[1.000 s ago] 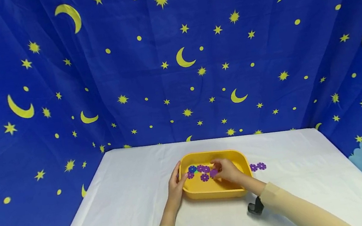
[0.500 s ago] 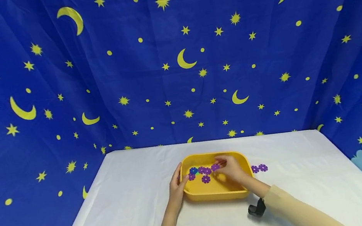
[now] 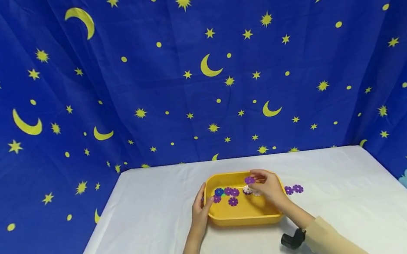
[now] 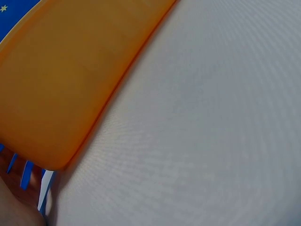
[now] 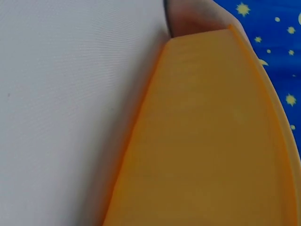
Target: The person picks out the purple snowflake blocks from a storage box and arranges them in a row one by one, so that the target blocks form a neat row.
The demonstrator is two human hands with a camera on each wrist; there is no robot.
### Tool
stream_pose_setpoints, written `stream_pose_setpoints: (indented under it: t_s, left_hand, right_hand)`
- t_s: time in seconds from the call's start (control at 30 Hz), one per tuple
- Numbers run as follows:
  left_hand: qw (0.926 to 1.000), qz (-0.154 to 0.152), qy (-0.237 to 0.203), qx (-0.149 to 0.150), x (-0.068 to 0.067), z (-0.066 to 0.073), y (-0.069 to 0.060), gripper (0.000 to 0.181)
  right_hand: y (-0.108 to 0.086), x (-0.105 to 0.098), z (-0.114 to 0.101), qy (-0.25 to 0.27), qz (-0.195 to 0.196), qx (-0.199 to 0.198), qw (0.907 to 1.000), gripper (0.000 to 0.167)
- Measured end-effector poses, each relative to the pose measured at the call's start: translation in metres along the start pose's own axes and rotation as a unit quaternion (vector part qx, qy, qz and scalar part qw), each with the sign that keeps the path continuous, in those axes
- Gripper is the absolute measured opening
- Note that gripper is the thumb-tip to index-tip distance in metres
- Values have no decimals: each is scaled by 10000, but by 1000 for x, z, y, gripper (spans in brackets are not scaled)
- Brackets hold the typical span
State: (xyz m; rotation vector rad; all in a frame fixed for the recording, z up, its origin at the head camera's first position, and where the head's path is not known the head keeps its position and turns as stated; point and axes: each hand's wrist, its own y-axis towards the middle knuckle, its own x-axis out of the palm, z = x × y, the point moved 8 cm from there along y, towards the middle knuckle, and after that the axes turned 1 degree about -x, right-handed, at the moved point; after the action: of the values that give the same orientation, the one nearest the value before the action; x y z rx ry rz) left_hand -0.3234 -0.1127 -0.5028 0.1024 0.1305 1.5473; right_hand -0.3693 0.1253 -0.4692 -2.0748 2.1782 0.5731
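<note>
My left hand grips the left end of the yellow tray, thumb over the rim and fingers along the outside. In the left wrist view part of that hand shows beside the tray's orange-looking wall. Above the tray's right side my right hand pinches a purple notched disc between thumb and fingers. White discs lie just beneath it, partly covered by the hand. Several purple discs and a blue disc lie in the left part, with a bit of green among them.
Two purple discs lie on the white tablecloth, just outside the tray's right end. Blue curtain with yellow moons and stars closes off the back and sides. Each wrist carries a black camera mount.
The right hand has moved right and toward the tray's back with a purple disc in its fingers. White discs have come into sight under it. The left hand has kept its hold.
</note>
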Motion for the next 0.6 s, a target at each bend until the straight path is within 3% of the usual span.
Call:
stream_pose_setpoints:
  t_s: [0.3, 0.6]
  left_hand:
    - [10000, -11, -21, -24, 1, 1, 0, 57]
    - [10000, -18, -23, -20, 0, 0, 0, 58]
  right_hand:
    - [-5, -24, -1, 276, 405, -121, 9987, 43]
    - [-9, -40, 9, 372, 703, 11, 9968, 41]
